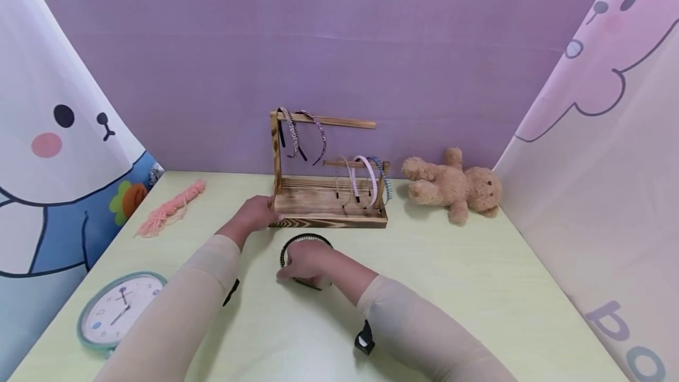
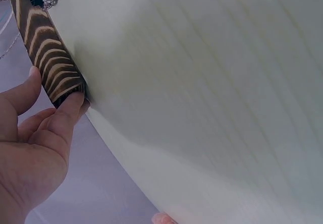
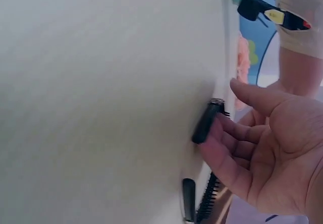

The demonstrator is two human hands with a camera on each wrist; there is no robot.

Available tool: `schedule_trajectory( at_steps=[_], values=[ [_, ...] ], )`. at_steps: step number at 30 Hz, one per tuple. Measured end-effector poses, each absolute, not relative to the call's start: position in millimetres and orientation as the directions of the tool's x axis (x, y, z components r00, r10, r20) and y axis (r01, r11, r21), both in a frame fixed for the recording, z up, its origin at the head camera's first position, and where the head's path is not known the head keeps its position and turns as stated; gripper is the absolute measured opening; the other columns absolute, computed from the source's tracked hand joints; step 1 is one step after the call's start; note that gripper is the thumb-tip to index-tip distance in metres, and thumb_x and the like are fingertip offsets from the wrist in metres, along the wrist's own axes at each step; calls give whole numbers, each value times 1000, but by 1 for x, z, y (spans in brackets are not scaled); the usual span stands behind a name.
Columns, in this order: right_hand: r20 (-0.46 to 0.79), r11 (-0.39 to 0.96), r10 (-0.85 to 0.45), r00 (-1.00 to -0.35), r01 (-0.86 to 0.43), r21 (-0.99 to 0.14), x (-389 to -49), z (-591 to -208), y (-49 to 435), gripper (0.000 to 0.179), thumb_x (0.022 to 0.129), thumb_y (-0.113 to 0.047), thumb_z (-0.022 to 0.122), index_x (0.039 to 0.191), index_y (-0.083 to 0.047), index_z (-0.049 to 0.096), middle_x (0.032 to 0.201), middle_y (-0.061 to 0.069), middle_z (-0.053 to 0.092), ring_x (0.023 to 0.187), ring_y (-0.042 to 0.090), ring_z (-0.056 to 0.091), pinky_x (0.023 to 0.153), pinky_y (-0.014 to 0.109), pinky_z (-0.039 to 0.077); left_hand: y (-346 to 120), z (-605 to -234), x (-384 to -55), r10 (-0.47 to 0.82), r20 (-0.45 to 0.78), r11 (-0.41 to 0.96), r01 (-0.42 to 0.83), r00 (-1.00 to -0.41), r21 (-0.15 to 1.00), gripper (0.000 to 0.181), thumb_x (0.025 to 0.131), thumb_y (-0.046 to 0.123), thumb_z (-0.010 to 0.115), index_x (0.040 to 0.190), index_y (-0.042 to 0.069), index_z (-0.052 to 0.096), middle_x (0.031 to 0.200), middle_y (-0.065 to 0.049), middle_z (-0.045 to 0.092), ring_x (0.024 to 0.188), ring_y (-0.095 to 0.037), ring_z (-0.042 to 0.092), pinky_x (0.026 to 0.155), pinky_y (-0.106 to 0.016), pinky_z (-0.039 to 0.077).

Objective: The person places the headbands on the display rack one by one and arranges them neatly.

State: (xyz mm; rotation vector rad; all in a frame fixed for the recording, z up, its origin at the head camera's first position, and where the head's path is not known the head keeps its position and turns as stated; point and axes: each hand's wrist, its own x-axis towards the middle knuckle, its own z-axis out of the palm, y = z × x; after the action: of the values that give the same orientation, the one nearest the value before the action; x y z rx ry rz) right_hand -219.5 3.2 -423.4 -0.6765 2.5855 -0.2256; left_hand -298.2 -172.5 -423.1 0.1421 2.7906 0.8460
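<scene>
A wooden headband rack (image 1: 329, 223) stands toward the back of the table. My left hand (image 1: 256, 213) grips its front left corner, thumb on one side and fingers on the other in the left wrist view, where the striped wood (image 2: 55, 67) shows. In front of the rack lies a black headband (image 1: 307, 236) with inner teeth and a glittery trim. Over it is my right hand (image 1: 307, 259). In the right wrist view the fingers (image 3: 227, 168) touch one black tip (image 3: 204, 123) of the headband, while the thumb stays apart. Part of the headband is hidden behind the hand.
Two glittery headbands (image 1: 289, 128) hang on the upper bar. Several more, including a white headband (image 1: 371, 178) and a blue headband (image 1: 386, 178), hang on the lower bar. A teddy bear (image 1: 451, 184) lies right, pink yarn (image 1: 172, 208) left, and a clock (image 1: 122, 311) front left.
</scene>
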Motion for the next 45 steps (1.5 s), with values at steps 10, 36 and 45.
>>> schedule_trajectory(
  at_steps=[10,36,45],
  values=[
    [-277,857,-513,-812,-466,-222,-220,-422,4,40,87,-33,71,54,-22,51,53,-9,47,50,11,48,53,27,43,-174,-422,-297,157,-180,822,27,-971,569,68,98,25,60,152,-1,29,152,-27,35,139,-46,34,116,-56,29],
    [-51,504,-467,-883,-219,-835,-253,-310,127,14,98,-15,61,103,-3,63,96,15,64,82,31,65,72,40,61,-174,-423,-296,139,-203,815,-4,-969,579,69,98,25,60,153,1,27,153,-27,33,135,-44,42,114,-56,32],
    [99,401,-240,-966,-192,-896,-259,-279,170,18,97,-17,62,110,-6,59,103,15,63,90,34,65,84,41,58,-172,-423,-298,144,-212,812,-8,-967,584,70,98,27,60,154,2,26,154,-27,31,138,-46,36,115,-57,29]
  ],
)
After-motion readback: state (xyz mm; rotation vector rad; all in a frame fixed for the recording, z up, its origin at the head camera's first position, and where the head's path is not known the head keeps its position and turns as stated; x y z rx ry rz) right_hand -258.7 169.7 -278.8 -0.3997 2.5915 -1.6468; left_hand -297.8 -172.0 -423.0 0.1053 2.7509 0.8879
